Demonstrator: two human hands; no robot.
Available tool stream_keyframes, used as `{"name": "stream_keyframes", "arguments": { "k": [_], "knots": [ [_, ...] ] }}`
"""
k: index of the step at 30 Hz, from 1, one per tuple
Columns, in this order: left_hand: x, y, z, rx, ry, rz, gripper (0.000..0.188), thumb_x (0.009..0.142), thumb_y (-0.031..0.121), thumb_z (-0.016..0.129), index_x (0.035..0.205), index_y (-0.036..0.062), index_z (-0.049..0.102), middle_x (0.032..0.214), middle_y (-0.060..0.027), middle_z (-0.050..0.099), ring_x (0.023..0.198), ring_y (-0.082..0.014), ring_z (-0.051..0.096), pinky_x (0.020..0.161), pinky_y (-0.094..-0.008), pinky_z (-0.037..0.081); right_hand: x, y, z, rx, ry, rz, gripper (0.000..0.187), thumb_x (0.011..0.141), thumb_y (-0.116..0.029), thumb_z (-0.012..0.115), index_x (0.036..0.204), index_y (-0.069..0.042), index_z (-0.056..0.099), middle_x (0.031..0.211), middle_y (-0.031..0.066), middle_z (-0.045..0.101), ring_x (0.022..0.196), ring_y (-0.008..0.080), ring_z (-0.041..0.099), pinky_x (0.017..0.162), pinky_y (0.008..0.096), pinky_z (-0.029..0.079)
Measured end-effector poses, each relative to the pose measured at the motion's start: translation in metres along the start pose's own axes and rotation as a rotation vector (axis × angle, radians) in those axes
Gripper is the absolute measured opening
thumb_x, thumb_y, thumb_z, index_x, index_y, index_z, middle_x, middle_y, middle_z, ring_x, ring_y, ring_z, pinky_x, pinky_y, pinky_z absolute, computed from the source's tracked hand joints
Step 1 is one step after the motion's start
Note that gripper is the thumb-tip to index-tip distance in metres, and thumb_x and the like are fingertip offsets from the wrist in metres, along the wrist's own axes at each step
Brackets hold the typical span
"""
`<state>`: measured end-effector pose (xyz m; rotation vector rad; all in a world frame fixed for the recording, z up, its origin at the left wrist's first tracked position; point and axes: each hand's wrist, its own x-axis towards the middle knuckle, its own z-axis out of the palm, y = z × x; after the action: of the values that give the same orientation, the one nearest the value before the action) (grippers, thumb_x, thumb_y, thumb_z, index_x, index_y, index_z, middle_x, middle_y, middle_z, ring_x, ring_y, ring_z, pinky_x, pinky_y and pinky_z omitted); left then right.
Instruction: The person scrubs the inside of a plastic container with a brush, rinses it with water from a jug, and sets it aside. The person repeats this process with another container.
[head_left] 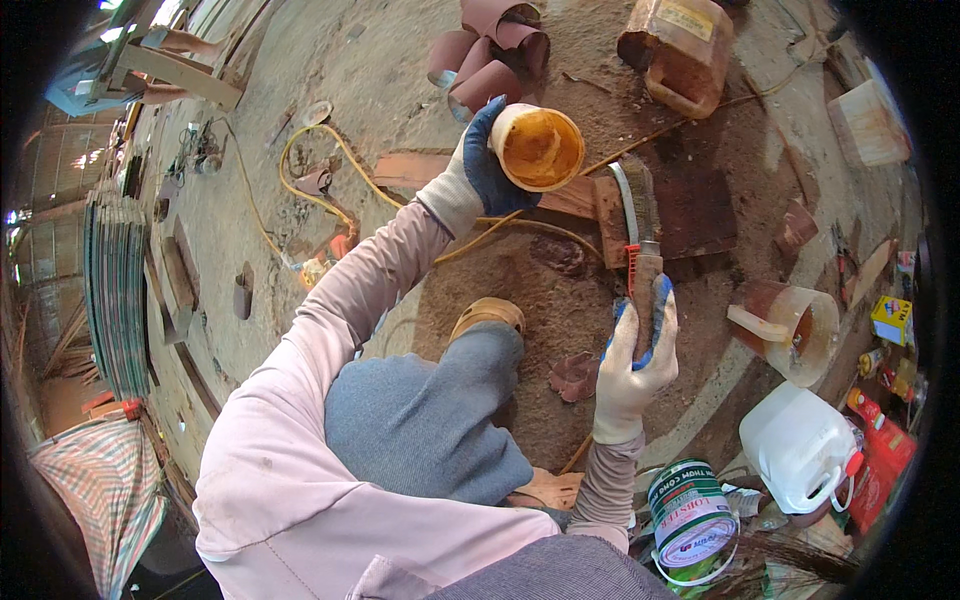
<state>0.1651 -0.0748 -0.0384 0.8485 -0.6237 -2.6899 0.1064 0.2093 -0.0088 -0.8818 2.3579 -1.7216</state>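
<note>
My left hand (482, 160), in a white and blue work glove, is closed round a round pale tub (540, 148). Its mouth tilts towards me and shows orange-yellow paste smeared inside. To the right, my gloved right hand (636, 362) grips the brown handle of a long curved tool (647, 262) between thumb and fingers. This tool has a pale curved strip, a dark strip beside it and a red part near the handle; its exact kind is unclear. Behind it a dark square board (697, 215) lies on the ground.
Rolled brown sheets (490, 55) and a dirty plastic container (680, 55) lie ahead. A yellow hose (352, 165) winds over the dusty floor. At right are a clear tub (800, 335), a white jug (797, 445) and a paint bucket (692, 515). Stacked panels (115, 295) stand left.
</note>
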Motion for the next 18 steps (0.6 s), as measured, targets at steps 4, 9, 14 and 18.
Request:
{"name": "stream_keyframes", "arguments": {
  "k": [4,9,14,18],
  "knots": [
    [0.012,0.006,-0.029,-0.237,-0.499,-0.159,0.049,0.093,0.053,0.052,0.126,0.0171,0.056,0.13,-0.0031,0.06,0.121,-0.0284,0.054,0.11,-0.0461,0.04,-0.001,0.0,-0.001,-0.001,0.048,-0.038,0.04,0.089,0.003,0.065,0.127,0.009,0.056,0.12,0.0249,0.066,0.103,0.0291,0.07,0.084,0.0365,0.057],
    [0.017,0.005,-0.047,-0.159,-0.366,-0.149,0.057,0.092,0.061,0.053,0.128,0.0164,0.055,0.129,-0.007,0.06,0.114,-0.027,0.059,0.104,-0.0449,0.046,-0.001,0.0,-0.003,-0.021,0.014,-0.037,0.041,0.087,0.002,0.066,0.127,0.008,0.057,0.121,0.024,0.066,0.102,0.0314,0.07,0.082,0.0364,0.057],
    [0.008,0.009,-0.035,-0.269,-0.244,-0.218,0.066,0.086,0.064,0.061,0.13,0.0146,0.054,0.125,-0.0091,0.063,0.108,-0.0276,0.063,0.096,-0.0497,0.051,-0.015,0.017,-0.022,-0.323,-0.171,-0.219,0.039,0.085,-0.007,0.071,0.121,0.003,0.062,0.089,0.0148,0.066,0.072,0.0319,0.067,0.062,0.0381,0.052],
    [0.0,0.005,-0.023,0.022,-0.018,0.033,0.056,0.091,0.05,0.065,0.132,0.0145,0.052,0.124,-0.0065,0.061,0.111,-0.0255,0.062,0.093,-0.0486,0.053,-0.051,0.053,-0.027,-0.466,-0.38,-0.372,0.034,0.083,-0.015,0.074,0.114,-0.004,0.066,0.069,0.0074,0.051,0.054,0.0269,0.054,0.049,0.0383,0.042]
  ]
}}
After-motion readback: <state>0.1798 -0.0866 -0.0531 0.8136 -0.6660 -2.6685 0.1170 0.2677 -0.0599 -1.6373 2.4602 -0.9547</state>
